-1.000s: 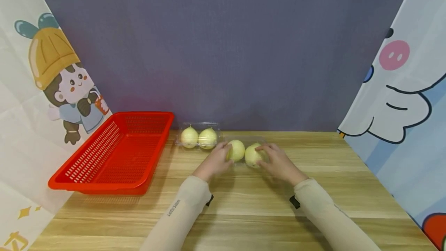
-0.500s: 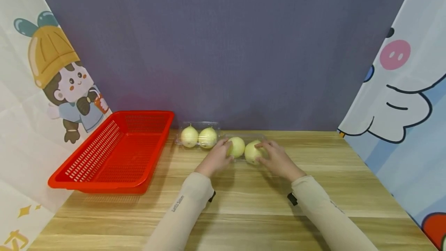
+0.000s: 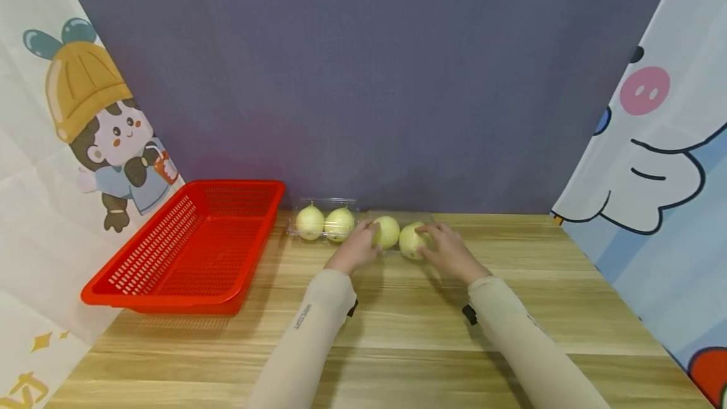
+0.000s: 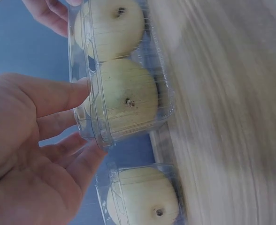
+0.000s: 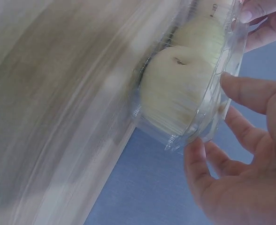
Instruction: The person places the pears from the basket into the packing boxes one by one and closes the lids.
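A clear plastic clamshell box (image 4: 169,96) with two pale yellow-green pears (image 3: 388,232) is held between both hands near the back of the table. My left hand (image 3: 356,248) pinches the rim at the left end, thumb on one side and fingers on the other. At the opposite end, my right hand (image 3: 451,252) grips the rim in the same way. Whether the box touches the tabletop cannot be told. Just left of it stands a second clear clamshell box (image 3: 329,201), also with two pears (image 3: 310,223), close to my left hand.
A red perforated plastic basket (image 3: 210,257) stands at the left of the wooden table (image 3: 420,358). A dark grey-blue cloth wall (image 3: 363,81) rises along the back edge. Cartoon-printed curtains (image 3: 664,188) flank both sides.
Both hands have moved the clamshell box with its pears a little farther back, toward the wall and level with the second box. The second box and the red basket stay where they were.
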`<state>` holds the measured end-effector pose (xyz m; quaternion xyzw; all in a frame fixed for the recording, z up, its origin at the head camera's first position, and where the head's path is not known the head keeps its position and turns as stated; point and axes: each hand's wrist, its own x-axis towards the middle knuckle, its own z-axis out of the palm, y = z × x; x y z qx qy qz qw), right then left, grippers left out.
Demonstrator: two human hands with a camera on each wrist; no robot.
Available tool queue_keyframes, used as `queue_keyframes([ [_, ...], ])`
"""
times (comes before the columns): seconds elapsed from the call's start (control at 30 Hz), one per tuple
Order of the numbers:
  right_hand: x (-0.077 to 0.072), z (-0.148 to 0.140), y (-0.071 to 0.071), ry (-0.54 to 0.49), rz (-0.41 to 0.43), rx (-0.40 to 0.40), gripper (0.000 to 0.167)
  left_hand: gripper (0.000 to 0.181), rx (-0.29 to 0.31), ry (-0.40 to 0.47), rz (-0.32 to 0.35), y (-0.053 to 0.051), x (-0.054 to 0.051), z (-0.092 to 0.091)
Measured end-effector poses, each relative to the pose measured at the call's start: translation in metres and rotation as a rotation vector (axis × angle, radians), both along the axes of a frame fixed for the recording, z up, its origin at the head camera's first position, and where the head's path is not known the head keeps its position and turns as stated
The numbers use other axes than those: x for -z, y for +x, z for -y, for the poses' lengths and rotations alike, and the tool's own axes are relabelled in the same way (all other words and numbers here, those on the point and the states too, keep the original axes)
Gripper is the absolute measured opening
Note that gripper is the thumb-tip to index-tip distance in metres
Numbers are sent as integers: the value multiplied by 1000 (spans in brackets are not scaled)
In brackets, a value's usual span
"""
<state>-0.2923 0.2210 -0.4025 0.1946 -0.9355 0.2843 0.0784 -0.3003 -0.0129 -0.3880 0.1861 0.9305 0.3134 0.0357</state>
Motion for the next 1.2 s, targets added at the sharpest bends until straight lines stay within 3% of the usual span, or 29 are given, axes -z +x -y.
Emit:
queue_keyframes([
  [0.2,-1,1,-5,-2,42,21,45,62,-21,1,32,-7,0,-2],
  [0.6,0,2,-22,6,69,51,45,62,-40,11,13,-25,4,-7],
  [1.2,2,4,-32,-19,82,76,45,59,-78,7,0,-39,7,-12],
])
